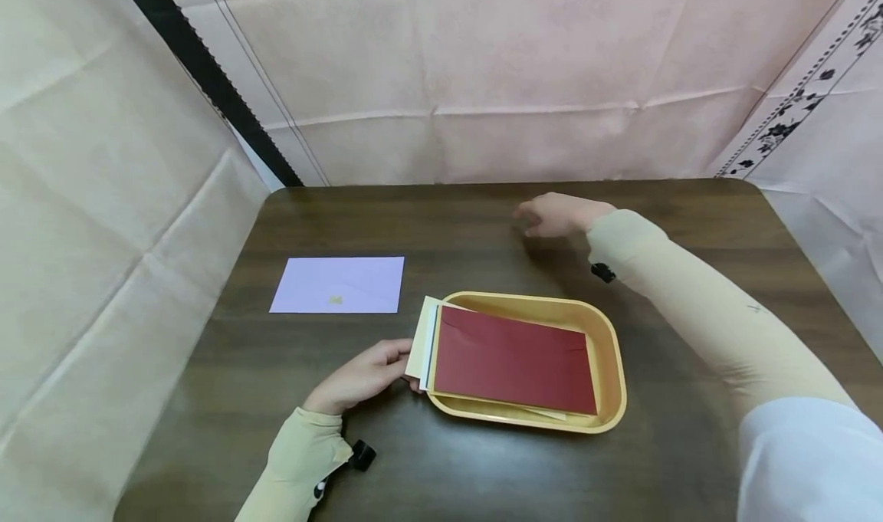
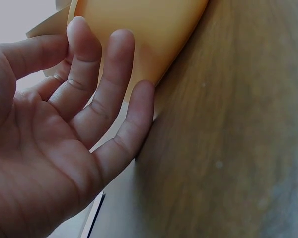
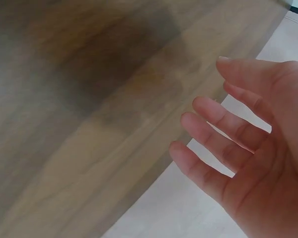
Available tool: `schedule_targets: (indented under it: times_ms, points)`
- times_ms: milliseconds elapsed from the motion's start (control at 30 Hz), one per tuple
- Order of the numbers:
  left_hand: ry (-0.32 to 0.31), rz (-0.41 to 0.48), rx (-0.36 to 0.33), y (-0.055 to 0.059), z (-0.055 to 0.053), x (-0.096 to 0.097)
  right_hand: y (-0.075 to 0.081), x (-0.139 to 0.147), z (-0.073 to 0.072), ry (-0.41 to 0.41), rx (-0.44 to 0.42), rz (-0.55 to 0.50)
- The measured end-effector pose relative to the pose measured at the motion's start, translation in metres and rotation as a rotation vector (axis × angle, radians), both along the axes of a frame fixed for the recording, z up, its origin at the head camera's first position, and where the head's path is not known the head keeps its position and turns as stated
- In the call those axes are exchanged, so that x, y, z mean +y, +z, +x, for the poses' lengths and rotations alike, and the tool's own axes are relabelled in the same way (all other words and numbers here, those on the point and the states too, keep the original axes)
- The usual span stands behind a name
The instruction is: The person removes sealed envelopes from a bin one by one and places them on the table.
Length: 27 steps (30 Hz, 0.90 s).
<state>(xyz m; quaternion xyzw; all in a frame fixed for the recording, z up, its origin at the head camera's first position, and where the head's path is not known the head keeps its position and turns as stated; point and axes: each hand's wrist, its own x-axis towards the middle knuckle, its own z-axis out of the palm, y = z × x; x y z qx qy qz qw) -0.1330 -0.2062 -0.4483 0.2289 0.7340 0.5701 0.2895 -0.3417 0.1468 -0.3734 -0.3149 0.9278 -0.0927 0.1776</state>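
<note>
A stack of colored envelopes, with a dark red envelope on top, lies in a yellow tray, its left end jutting over the rim. At that end my left hand pinches the edge of a pale cream envelope between thumb and index finger. The other fingers stand loosely bent beside the tray wall in the left wrist view. My right hand hovers over the table behind the tray, fingers relaxed and nothing in them, as the right wrist view also shows.
A lilac envelope with a small gold mark lies flat on the dark wooden table, left of the tray. Pale cloth hangs behind the table's far edge and along both sides.
</note>
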Motion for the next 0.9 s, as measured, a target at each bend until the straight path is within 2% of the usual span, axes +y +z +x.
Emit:
schedule_targets:
  times_ms: [167,267,600,767,900]
  points:
    - [-0.012,-0.013,-0.012,0.000,0.000,0.000,-0.002,0.024,0.022,-0.013,-0.008,-0.057]
    - [-0.016,-0.018,-0.015,-0.001,0.000,0.001,0.001,0.030,0.039,0.011,0.013,-0.106]
    - [-0.029,-0.037,-0.007,0.001,0.001,-0.004,0.027,0.021,0.099,0.114,0.116,-0.274]
    - [-0.030,-0.043,-0.008,0.003,0.000,-0.003,0.034,0.019,0.124,0.132,0.079,-0.364]
    - [-0.032,-0.018,-0.011,0.002,0.000,-0.001,0.032,0.015,0.141,0.153,0.030,-0.343]
